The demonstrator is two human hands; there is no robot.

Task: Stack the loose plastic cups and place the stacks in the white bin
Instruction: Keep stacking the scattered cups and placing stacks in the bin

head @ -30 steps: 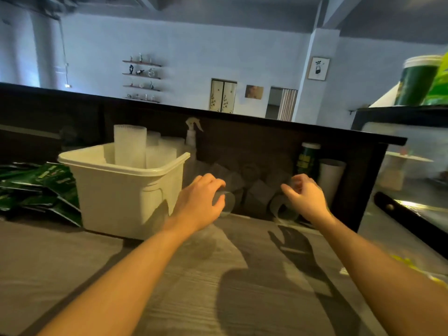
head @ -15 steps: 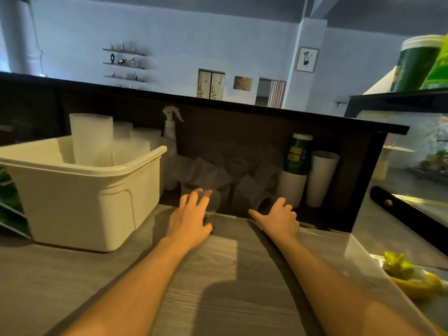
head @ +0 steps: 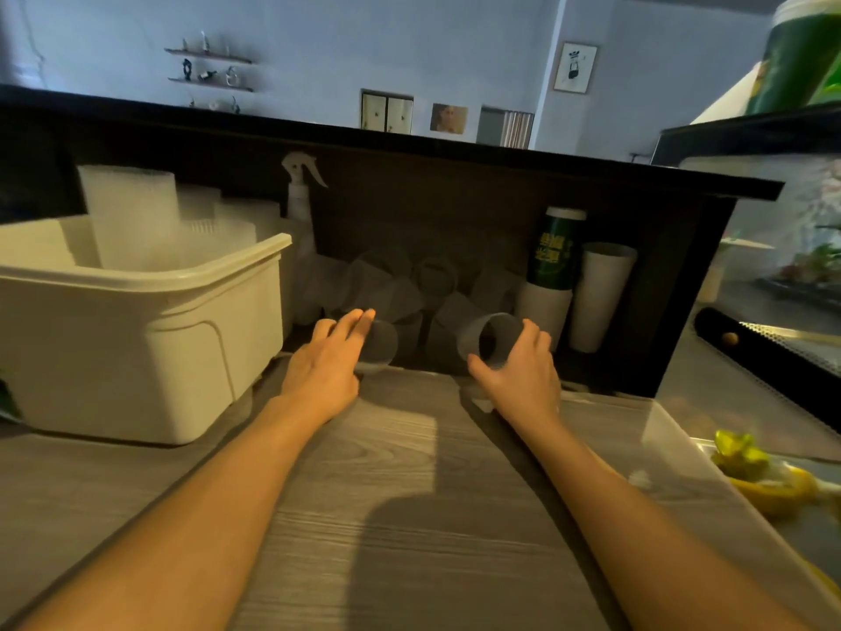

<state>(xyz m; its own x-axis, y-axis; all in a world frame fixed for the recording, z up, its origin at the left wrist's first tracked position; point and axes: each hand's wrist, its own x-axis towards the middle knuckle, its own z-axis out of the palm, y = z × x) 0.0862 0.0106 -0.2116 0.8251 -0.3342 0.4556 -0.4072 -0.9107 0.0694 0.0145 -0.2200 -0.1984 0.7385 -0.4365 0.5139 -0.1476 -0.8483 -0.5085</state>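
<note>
Two hands reach to twelve o'clock across the wood-grain counter (head: 409, 494). Left hand (head: 325, 366) lies on a clear cup (head: 380, 343) on its side, fingers nearly flat; whether it grips is unclear. Right hand (head: 523, 371) is wrapped around another cup (head: 489, 341), mouth toward the camera. Loose cups (head: 409, 284) are heaped just beyond. At nine o'clock stands the white bin (head: 150, 339), with cup stacks (head: 132, 216) inside.

— What is the room showing beyond the counter?

— A pale blue-grey wall (head: 318, 47) is running across the back, carrying small shelves (head: 209, 70) of ornaments and a framed picture (head: 575, 66) on a pillar.

— And nearer in?

— A dark raised ledge (head: 409, 143) is fencing a grey wood-grain counter (head: 409, 516). Light is falling in one bright patch there, and shadow is lying under the ledge.
</note>
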